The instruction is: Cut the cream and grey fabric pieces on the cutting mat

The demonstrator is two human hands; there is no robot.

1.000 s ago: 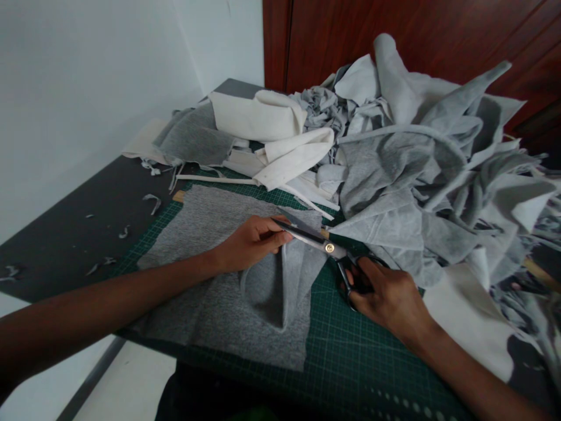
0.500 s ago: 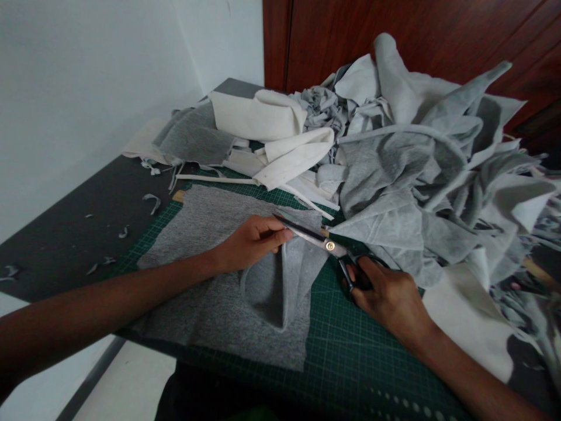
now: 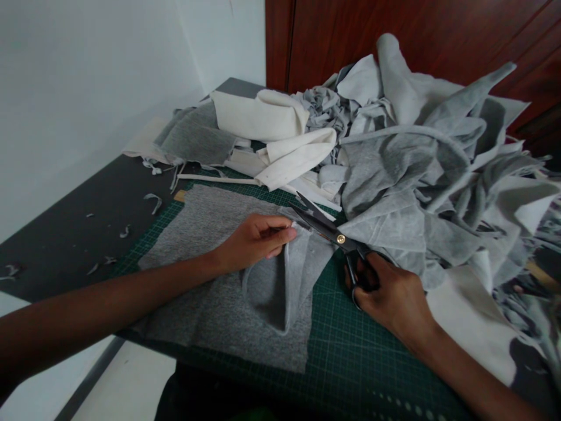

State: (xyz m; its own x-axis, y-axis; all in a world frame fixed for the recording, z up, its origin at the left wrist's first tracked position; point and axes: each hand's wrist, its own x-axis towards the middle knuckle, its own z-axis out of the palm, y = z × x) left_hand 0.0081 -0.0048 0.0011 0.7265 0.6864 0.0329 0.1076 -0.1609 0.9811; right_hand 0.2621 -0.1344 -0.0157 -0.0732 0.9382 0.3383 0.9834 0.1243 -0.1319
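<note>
My left hand (image 3: 269,237) pinches the upper edge of a folded grey fabric piece (image 3: 300,275) between thumb and fingers. This piece lies over a larger flat sheet of heather-grey fabric (image 3: 197,316). My right hand (image 3: 390,292) has its fingers through the black handles of a pair of scissors (image 3: 340,239). The blades are parted and point up and left, just right of my left fingertips, over the fabric's top edge. Small pale bits of fabric show beside the blades. Beneath everything lies a green cutting mat (image 3: 346,356).
A large heap of grey fabric (image 3: 394,169) fills the right and back of the table. Folded cream fabric (image 3: 258,114) and thin strips lie behind the sheet. Small scraps (image 3: 152,203) dot the dark tabletop (image 3: 96,216) at left. A white wall and a reddish wooden panel (image 3: 350,29) stand behind.
The scissors have moved slightly right, away from my left fingertips, and their blades have spread apart. My left hand keeps its pinch, barely shifted.
</note>
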